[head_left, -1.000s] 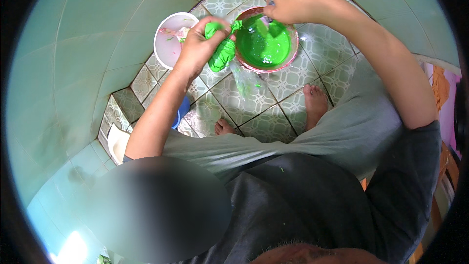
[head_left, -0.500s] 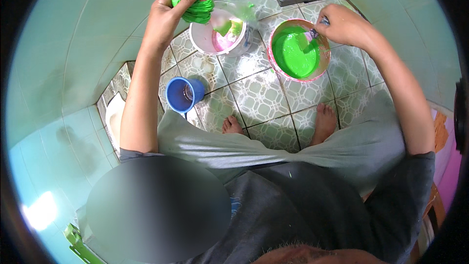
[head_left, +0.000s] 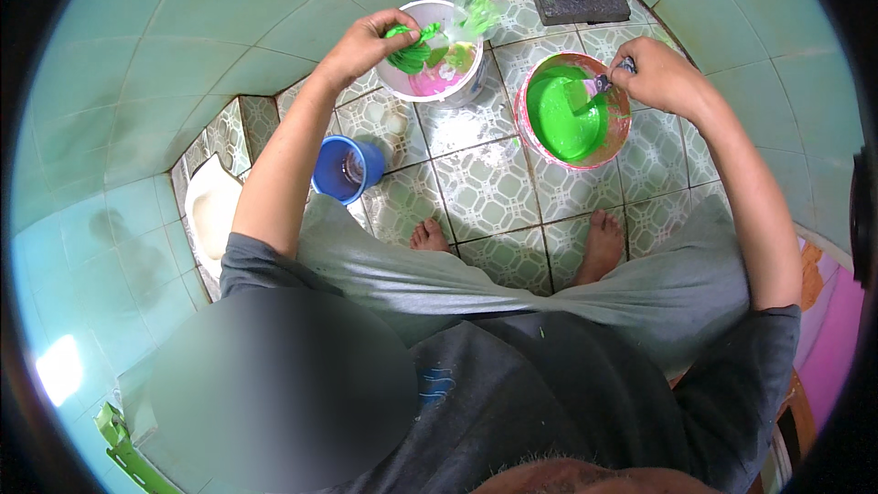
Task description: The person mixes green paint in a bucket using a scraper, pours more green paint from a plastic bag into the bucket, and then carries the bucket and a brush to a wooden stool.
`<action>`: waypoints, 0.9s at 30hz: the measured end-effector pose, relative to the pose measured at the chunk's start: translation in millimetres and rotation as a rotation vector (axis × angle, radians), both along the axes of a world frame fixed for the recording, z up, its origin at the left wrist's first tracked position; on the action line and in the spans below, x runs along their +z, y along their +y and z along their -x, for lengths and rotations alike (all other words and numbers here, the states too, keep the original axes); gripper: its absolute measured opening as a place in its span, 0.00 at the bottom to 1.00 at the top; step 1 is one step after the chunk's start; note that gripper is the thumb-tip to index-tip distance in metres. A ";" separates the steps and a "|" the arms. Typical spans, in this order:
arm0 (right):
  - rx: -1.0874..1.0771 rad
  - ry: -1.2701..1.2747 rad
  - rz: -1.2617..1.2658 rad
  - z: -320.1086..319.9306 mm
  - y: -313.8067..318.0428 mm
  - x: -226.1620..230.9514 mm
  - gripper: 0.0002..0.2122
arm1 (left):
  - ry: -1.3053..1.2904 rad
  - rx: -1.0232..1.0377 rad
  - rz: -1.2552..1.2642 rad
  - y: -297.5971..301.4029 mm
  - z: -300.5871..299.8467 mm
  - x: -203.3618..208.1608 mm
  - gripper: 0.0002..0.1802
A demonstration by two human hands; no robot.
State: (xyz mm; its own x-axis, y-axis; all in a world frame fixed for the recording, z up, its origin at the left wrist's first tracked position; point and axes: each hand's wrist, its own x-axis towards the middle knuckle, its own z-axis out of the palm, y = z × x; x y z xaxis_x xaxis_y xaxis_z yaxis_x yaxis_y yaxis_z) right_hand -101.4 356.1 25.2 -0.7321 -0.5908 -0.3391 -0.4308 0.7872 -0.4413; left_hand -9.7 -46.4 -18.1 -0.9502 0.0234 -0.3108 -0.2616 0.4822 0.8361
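My left hand (head_left: 370,44) is closed on a bright green, pleated bundle (head_left: 409,55) with a gathered end. It hangs over the left rim of a white bucket (head_left: 391,82), which holds pink and yellowish-green stuff. What the bundle is made of I cannot tell. Over the right rim of a red-rimmed bucket (head_left: 525,133), my right hand (head_left: 654,73) grips a paintbrush (head_left: 599,85) by its dark handle. The brush's green-coated end reaches down to the bright green paint (head_left: 560,123) in that bucket.
A clear plastic bag (head_left: 476,14) with green smears sticks up from the white bucket. A blue dipper (head_left: 373,165) stands on the tiled floor near my left knee, with a squat toilet (head_left: 212,210) beyond it. A dark slab (head_left: 581,0) lies by the far wall.
My left hand has lowered the green bundle and brought it to the right, closer to the white bucket. My right hand keeps the brush at the paint bucket; the whole view has shifted slightly.
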 end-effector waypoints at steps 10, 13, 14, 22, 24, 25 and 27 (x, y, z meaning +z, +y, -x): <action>0.014 -0.067 -0.001 3.2 0.6 -4.8 0.13 | -0.248 -0.007 0.039 2.3 11.2 -71.4 0.07; 0.007 -0.106 -0.013 1.7 -0.8 -1.9 0.13 | -0.230 -0.008 0.055 8.0 16.5 -84.2 0.07; 0.004 -0.107 -0.018 1.5 -0.5 -1.1 0.13 | -0.208 -0.022 0.057 9.8 18.1 -87.4 0.08; 0.013 -0.104 -0.028 6.5 6.6 -8.8 0.13 | -0.203 0.098 -0.075 15.3 35.3 -105.0 0.09; 0.022 -0.118 -0.047 6.3 4.2 -8.9 0.13 | -0.196 0.105 -0.137 14.0 36.2 -110.7 0.08; 0.026 -0.125 -0.056 6.7 2.9 -9.1 0.13 | -0.185 0.133 -0.158 14.0 35.5 -113.9 0.08; 0.042 -0.106 -0.054 9.0 7.4 -14.3 0.13 | -0.163 0.180 -0.203 23.4 36.9 -115.2 0.07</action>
State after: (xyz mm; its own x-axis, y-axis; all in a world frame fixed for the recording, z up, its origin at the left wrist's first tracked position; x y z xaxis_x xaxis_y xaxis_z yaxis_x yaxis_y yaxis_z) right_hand -110.4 363.5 10.9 -0.6657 -0.5986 -0.4455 -0.4167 0.7935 -0.4436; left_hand -46.6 -23.0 -133.2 -0.8829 -0.0638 -0.4653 -0.4659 0.2434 0.8507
